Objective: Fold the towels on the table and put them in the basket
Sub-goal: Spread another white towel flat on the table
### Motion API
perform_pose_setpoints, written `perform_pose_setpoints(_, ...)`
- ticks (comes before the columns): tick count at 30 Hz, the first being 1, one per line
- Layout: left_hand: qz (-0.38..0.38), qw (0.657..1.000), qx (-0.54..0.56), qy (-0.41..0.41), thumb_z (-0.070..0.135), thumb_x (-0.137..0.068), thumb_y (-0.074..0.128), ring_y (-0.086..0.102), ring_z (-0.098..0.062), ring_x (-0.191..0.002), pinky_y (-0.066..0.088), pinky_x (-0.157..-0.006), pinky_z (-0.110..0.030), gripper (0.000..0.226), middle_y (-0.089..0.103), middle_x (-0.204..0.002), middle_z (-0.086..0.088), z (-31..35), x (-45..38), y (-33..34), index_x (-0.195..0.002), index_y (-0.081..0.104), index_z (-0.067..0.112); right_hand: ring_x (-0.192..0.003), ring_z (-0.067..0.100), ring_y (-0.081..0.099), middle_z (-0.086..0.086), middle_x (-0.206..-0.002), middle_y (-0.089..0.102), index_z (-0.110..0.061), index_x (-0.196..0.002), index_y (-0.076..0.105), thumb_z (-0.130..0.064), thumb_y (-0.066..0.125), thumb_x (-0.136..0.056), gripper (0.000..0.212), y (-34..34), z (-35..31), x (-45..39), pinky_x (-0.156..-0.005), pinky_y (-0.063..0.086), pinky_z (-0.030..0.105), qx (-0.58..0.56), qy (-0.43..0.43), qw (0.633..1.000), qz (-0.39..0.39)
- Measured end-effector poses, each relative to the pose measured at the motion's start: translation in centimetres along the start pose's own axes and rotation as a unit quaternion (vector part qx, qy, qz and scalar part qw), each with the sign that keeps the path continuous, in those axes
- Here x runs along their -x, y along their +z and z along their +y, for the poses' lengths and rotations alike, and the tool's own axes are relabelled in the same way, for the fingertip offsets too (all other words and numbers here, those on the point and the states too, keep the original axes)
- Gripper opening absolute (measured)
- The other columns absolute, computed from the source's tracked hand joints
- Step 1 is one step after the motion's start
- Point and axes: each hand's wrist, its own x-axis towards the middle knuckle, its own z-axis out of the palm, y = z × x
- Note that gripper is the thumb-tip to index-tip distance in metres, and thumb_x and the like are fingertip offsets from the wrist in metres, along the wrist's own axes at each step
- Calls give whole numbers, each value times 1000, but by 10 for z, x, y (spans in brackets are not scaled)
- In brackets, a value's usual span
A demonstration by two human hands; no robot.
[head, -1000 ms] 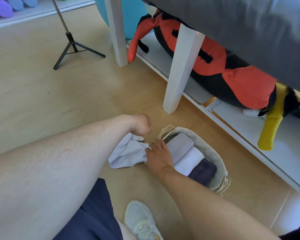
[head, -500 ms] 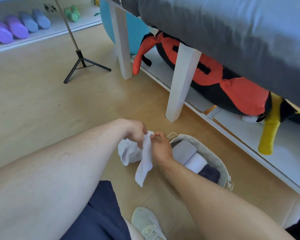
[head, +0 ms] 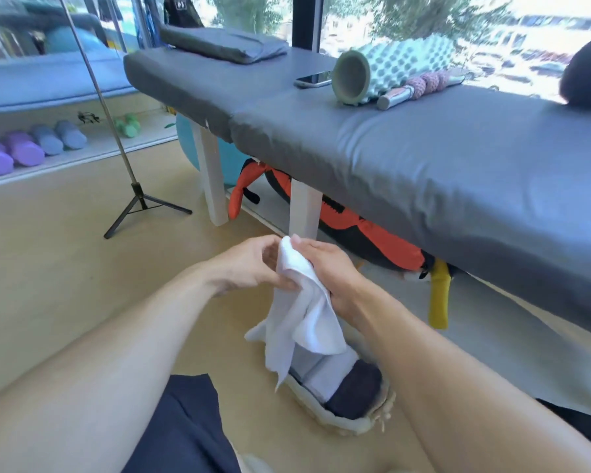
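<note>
Left hand (head: 253, 264) and right hand (head: 328, 271) close together at the centre, both with fingers curled on the upper edge of one white towel (head: 304, 322); nothing else held. Towel hanging loose and unfolded below the hands, its lower corners dangling toward 6 o'clock, just over the basket (head: 342, 421).

Compared with one second ago: towel then lay crumpled low beside the basket rim, hands down near the floor. Now lifted up and let fall open, and the view raised, so the whole bench (head: 423, 158) visible. Probably meaning: this towel not yet folded, picked up again to be spread and folded, perhaps on the bench top, before going in the basket.

Towel soft, thin terry, matte, falling in long creases. Basket at 6 o'clock, on the wooden floor, oval, of pale woven rope with a rough rim; inside, folded towels side by side, pale grey-lilac ones and a dark one (head: 355, 387) at the near end. Room for more cannot be judged.

Bench at 1 to 3 o'clock, padded, covered in smooth grey cloth with a slight shine, on white square legs. On it, at 12 o'clock, a phone (head: 314, 79) and a bumpy foam roller (head: 382, 76).
</note>
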Motion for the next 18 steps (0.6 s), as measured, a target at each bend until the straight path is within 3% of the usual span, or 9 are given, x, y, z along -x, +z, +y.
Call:
perform_pose_setpoints(2, 17, 999, 3, 35, 34, -75, 84, 68, -18, -108, 51, -103, -48, 36, 76, -106, 8, 18, 1, 9, -109, 74, 32, -100, 26, 74, 12, -104, 77, -11, -107, 75, -45, 69, -92, 38, -13, -30, 26, -92, 59, 41, 108, -42, 993, -12)
perform_pose_setpoints(4, 2, 999, 12, 45, 37, -82, 74, 68, -25, -110, 52, -101, -51, 25, 76, -108, 2, 39, 3, 18, -107, 77, 31, -97, 18, 72, 2, -103, 75, -20, -106, 69, -51, 80, -78, 43, -28, -56, 52, -88, 59, 34, 272, -93, 958, -12)
perform_pose_setpoints(6, -7, 999, 16, 52, 37, -92, 66, 68, -26, -110, 52, -101, -50, 21, 76, -109, 0, 57, 3, 27, -108, 77, 30, -89, 15, 67, -4, -102, 70, -28, -113, 57, -41, 84, -70, 53, -44, -77, 76, -76, 57, 32, 460, -107, 881, 1)
perform_pose_setpoints(8, -12, 997, 37, 66, 30, -102, 54, 68, -26, -110, 51, -103, -44, 25, 76, -111, -2, 78, 2, 40, -112, 76, 24, -83, 23, 63, 0, -99, 65, -31, -121, 44, -28, 71, -78, 51, -59, -89, 98, -66, 52, 36, 600, -105, 792, 37)
perform_pose_setpoints(11, -9, 992, 41, 121, 35, -99, 47, 67, -15, -98, 47, -89, -32, 36, 72, -105, 5, 118, 3, 64, -110, 71, 11, -81, 33, 56, 1, -97, 62, -28, -115, 40, -23, 47, -90, 26, -78, -101, 132, -67, 45, 39, 653, -155, 730, 130)
perform_pose_setpoints(13, 36, 982, -43, 179, 41, -84, 48, 48, -11, -70, 35, -66, -31, 30, 53, -75, 5, 138, 0, 79, -82, 62, 15, -75, 33, 50, -3, -87, 54, -22, -108, 44, -21, 41, -94, 14, -92, -110, 155, -64, 36, 38, 682, -178, 680, 204)
perform_pose_setpoints(15, 78, 963, -125, 227, 35, -75, 49, 38, -14, -57, 31, -55, -33, 18, 43, -60, 7, 152, 0, 91, -68, 46, 19, -73, 33, 47, -3, -75, 44, -20, -100, 48, -18, 42, -93, 9, -106, -122, 178, -62, 32, 36, 706, -179, 633, 264)
perform_pose_setpoints(18, 122, 920, -222, 300, 26, -71, 50, 51, -25, -65, 42, -57, -38, 10, 48, -61, 5, 166, 0, 105, -66, 42, 27, -72, 33, 49, -2, -69, 45, -18, -91, 54, -10, 47, -84, 13, -126, -136, 209, -58, 30, 36, 701, -176, 610, 323)
